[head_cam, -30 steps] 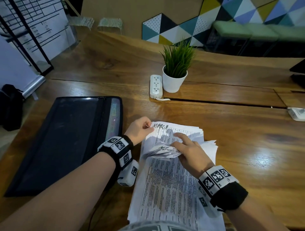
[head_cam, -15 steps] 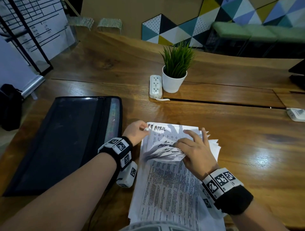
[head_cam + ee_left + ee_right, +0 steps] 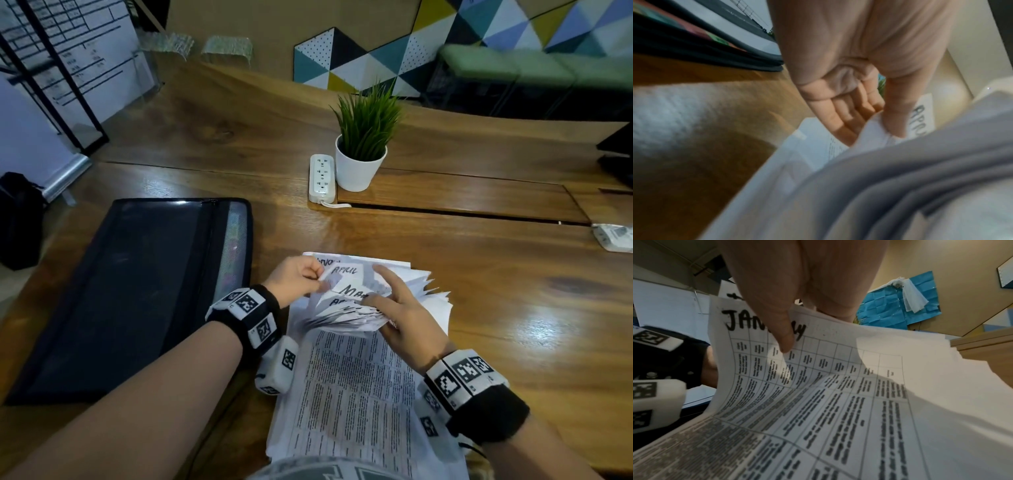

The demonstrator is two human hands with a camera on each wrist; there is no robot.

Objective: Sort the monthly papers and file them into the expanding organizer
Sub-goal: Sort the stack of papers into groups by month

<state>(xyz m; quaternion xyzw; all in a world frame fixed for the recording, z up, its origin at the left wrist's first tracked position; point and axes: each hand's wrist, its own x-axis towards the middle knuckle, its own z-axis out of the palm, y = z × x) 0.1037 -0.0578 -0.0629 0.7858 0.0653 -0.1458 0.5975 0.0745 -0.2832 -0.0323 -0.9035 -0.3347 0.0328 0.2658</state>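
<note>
Left hand (image 3: 294, 278) pinches the far-left corner of the white printed paper stack (image 3: 346, 394) on the wooden table (image 3: 513, 301). Right hand (image 3: 400, 315) grips the fanned top sheets, forefinger raised. Black zippered expanding organizer (image 3: 130, 291) lies closed, just left.

Dim indoor light, with glare on wood and soft, warped edges.

A bright reflection shines on the glossy brown wooden table (image 3: 534, 329) at the right of the head view, whose borders bend and blur. The left wrist view is smeared throughout, the grey folded paper edges (image 3: 900, 186) unfocused. In the right wrist view the thumb shades the white printed January sheet (image 3: 818, 386).
</note>
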